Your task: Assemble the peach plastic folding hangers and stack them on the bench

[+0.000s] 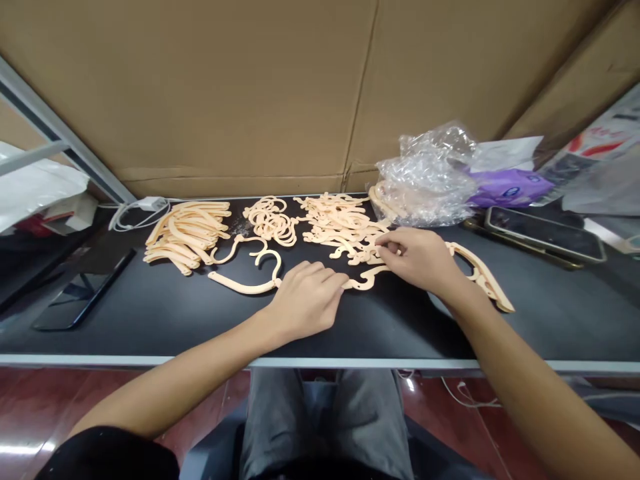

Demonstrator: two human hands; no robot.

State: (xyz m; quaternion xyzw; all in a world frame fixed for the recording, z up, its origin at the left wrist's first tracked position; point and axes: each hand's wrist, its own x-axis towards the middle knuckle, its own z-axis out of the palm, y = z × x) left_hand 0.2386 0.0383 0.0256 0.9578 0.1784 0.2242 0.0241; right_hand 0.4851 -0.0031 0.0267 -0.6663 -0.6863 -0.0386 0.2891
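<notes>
My left hand [310,297] is closed around the middle of a cream plastic folding hanger [243,287]. The hanger's curved arm and round hook [270,257] stick out to the left, and a wavy piece [364,281] extends right. My right hand [417,257] is pinched at the near right edge of a pile of small wavy hanger pieces [333,217]; what its fingertips grip is mostly hidden. Farther left lie a heap of loose hooks [271,220] and a stack of straight hanger arms [187,233]. Another wavy piece [233,247] lies behind the held hanger.
Beyond my right wrist lies a folded hanger [485,280]. Clear plastic bags [430,177], a purple packet [510,188] and a phone [545,233] are at the right. Another phone [83,290] and a white charger cable [143,215] lie left. Cardboard [240,93] walls the back.
</notes>
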